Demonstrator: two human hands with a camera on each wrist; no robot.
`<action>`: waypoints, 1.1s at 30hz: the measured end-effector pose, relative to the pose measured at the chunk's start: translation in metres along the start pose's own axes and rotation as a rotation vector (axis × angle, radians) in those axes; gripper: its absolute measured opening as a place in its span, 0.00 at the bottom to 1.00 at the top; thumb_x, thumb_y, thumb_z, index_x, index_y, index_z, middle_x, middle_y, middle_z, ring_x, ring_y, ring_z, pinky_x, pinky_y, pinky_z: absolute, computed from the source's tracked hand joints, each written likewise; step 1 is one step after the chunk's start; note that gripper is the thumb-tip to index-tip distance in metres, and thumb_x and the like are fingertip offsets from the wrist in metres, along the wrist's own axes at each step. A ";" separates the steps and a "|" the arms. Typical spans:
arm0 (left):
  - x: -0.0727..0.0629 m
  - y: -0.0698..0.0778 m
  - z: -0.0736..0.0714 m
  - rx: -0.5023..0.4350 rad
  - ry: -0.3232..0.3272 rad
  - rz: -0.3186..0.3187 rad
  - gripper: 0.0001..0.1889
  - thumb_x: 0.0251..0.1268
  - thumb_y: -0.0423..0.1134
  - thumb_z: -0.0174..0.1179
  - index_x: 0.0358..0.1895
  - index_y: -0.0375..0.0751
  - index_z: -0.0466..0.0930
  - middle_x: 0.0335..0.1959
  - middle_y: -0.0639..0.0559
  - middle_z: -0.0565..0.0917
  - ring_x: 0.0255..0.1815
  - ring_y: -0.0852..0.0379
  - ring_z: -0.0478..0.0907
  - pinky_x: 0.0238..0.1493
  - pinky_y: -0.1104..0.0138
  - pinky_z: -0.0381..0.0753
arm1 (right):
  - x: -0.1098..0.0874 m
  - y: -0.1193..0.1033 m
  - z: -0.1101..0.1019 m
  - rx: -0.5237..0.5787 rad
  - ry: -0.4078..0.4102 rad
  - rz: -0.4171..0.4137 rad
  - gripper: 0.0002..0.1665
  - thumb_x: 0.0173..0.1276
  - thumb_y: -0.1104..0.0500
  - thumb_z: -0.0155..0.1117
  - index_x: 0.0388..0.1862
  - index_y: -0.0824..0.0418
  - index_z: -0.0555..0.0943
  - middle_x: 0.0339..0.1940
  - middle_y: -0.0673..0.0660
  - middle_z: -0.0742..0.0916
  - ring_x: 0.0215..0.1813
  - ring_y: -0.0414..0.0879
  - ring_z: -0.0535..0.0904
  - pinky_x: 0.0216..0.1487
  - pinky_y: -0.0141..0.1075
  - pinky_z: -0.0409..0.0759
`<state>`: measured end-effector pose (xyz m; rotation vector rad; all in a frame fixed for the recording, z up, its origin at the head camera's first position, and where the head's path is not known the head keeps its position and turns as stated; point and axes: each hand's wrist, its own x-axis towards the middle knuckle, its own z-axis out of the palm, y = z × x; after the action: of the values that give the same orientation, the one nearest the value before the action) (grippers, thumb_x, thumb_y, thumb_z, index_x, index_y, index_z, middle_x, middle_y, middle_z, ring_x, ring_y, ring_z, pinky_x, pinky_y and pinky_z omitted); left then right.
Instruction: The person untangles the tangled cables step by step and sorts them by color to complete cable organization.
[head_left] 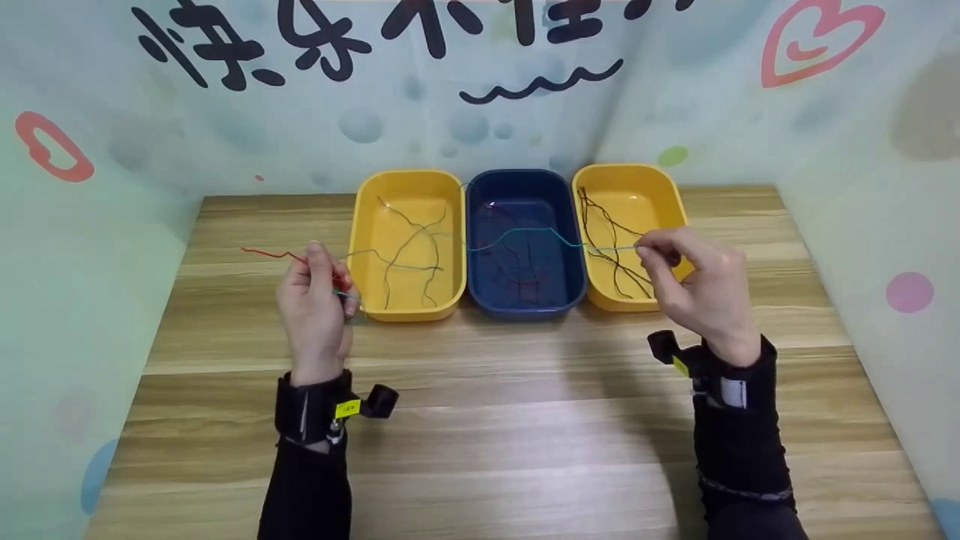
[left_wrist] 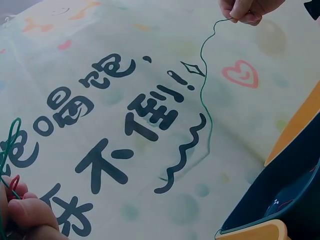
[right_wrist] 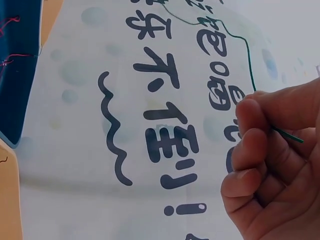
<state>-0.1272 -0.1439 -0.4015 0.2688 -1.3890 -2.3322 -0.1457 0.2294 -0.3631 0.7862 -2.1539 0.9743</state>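
In the head view my left hand (head_left: 316, 319) is in front of the left yellow bin, its fingers curled around red thread (head_left: 262, 252) and some green thread. Red and green loops show at those fingers in the left wrist view. Thumb and forefinger of my right hand (head_left: 709, 289) pinch a green thread (head_left: 525, 229) near one end, above the right yellow bin. A short tail of this green thread (right_wrist: 249, 60) sticks out past the pinch. From there the strand runs slackly leftward above the bins. Whether it joins the green loops in my left hand I cannot tell.
The left yellow bin (head_left: 409, 315) holds several greyish-green threads. Red threads lie in the dark blue bin (head_left: 525, 310) between the two yellow ones. Dark threads lie in the right yellow bin (head_left: 626, 171). The bins stand side by side on a wooden table (head_left: 510, 420) against a printed cloth.
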 end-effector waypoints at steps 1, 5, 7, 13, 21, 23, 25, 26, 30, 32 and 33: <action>0.000 0.001 0.000 0.000 0.001 0.001 0.19 0.73 0.45 0.49 0.24 0.38 0.70 0.18 0.51 0.72 0.10 0.63 0.63 0.09 0.76 0.60 | 0.000 0.001 -0.001 0.002 0.008 0.000 0.04 0.56 0.75 0.66 0.30 0.70 0.83 0.24 0.61 0.85 0.27 0.39 0.74 0.38 0.16 0.70; -0.001 0.002 0.000 0.012 -0.018 0.023 0.20 0.74 0.44 0.48 0.22 0.37 0.70 0.18 0.50 0.73 0.10 0.62 0.63 0.09 0.75 0.60 | 0.001 0.004 -0.002 0.002 0.038 0.001 0.04 0.56 0.75 0.66 0.30 0.71 0.82 0.24 0.62 0.86 0.27 0.39 0.74 0.37 0.16 0.71; -0.001 0.003 0.000 0.028 -0.033 0.039 0.20 0.74 0.44 0.48 0.22 0.36 0.71 0.17 0.50 0.73 0.10 0.62 0.63 0.09 0.74 0.61 | 0.002 0.005 -0.002 -0.003 0.051 0.002 0.03 0.56 0.75 0.65 0.29 0.71 0.82 0.24 0.63 0.86 0.27 0.39 0.74 0.37 0.16 0.71; -0.002 0.004 -0.001 0.066 -0.060 0.075 0.21 0.76 0.43 0.46 0.23 0.36 0.72 0.16 0.50 0.71 0.09 0.61 0.63 0.09 0.74 0.61 | 0.003 0.006 -0.001 -0.017 0.101 0.007 0.03 0.55 0.75 0.65 0.28 0.71 0.83 0.24 0.63 0.86 0.27 0.38 0.73 0.37 0.16 0.70; -0.003 0.004 -0.002 0.084 -0.078 0.081 0.22 0.76 0.44 0.45 0.23 0.36 0.73 0.15 0.51 0.71 0.08 0.61 0.62 0.09 0.73 0.60 | 0.005 0.005 0.003 -0.019 0.134 0.010 0.03 0.55 0.75 0.65 0.28 0.71 0.82 0.24 0.64 0.86 0.26 0.40 0.74 0.37 0.16 0.70; -0.003 0.004 -0.001 0.090 -0.085 0.083 0.21 0.76 0.44 0.45 0.23 0.35 0.73 0.15 0.50 0.71 0.08 0.61 0.62 0.09 0.73 0.60 | 0.008 0.004 0.005 -0.030 0.126 0.001 0.03 0.56 0.75 0.65 0.28 0.71 0.83 0.25 0.64 0.86 0.26 0.42 0.74 0.38 0.16 0.70; -0.003 0.004 -0.001 0.095 -0.092 0.084 0.21 0.77 0.44 0.45 0.24 0.35 0.73 0.16 0.50 0.71 0.08 0.60 0.62 0.09 0.72 0.61 | 0.013 0.001 0.006 -0.044 0.119 -0.013 0.03 0.56 0.75 0.65 0.29 0.70 0.83 0.25 0.64 0.86 0.26 0.45 0.74 0.38 0.16 0.69; -0.003 0.004 -0.001 0.096 -0.097 0.085 0.21 0.77 0.43 0.45 0.24 0.35 0.73 0.16 0.50 0.71 0.08 0.60 0.62 0.09 0.72 0.61 | 0.016 0.000 0.007 -0.050 0.117 -0.023 0.03 0.56 0.74 0.65 0.30 0.70 0.83 0.25 0.63 0.86 0.26 0.45 0.75 0.38 0.16 0.69; -0.002 0.005 -0.002 0.099 -0.106 0.086 0.21 0.77 0.43 0.45 0.25 0.35 0.73 0.17 0.50 0.71 0.09 0.60 0.63 0.09 0.71 0.61 | 0.027 -0.006 0.010 -0.074 0.106 -0.063 0.03 0.58 0.73 0.65 0.31 0.68 0.83 0.25 0.61 0.85 0.25 0.46 0.75 0.37 0.17 0.68; -0.002 0.005 -0.002 0.097 -0.110 0.090 0.21 0.77 0.43 0.44 0.25 0.35 0.73 0.17 0.50 0.71 0.09 0.60 0.63 0.09 0.72 0.61 | 0.033 -0.008 0.012 -0.085 0.099 -0.086 0.02 0.59 0.72 0.64 0.31 0.68 0.83 0.24 0.60 0.84 0.25 0.46 0.75 0.36 0.18 0.67; -0.003 0.004 -0.002 0.096 -0.112 0.093 0.21 0.77 0.43 0.44 0.25 0.35 0.73 0.17 0.50 0.71 0.08 0.60 0.63 0.09 0.71 0.61 | 0.036 -0.009 0.013 -0.092 0.097 -0.095 0.02 0.59 0.72 0.64 0.31 0.67 0.83 0.24 0.60 0.84 0.25 0.46 0.75 0.35 0.19 0.67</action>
<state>-0.1231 -0.1462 -0.3987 0.1005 -1.5356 -2.2384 -0.1655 0.2047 -0.3395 0.7736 -2.0438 0.8418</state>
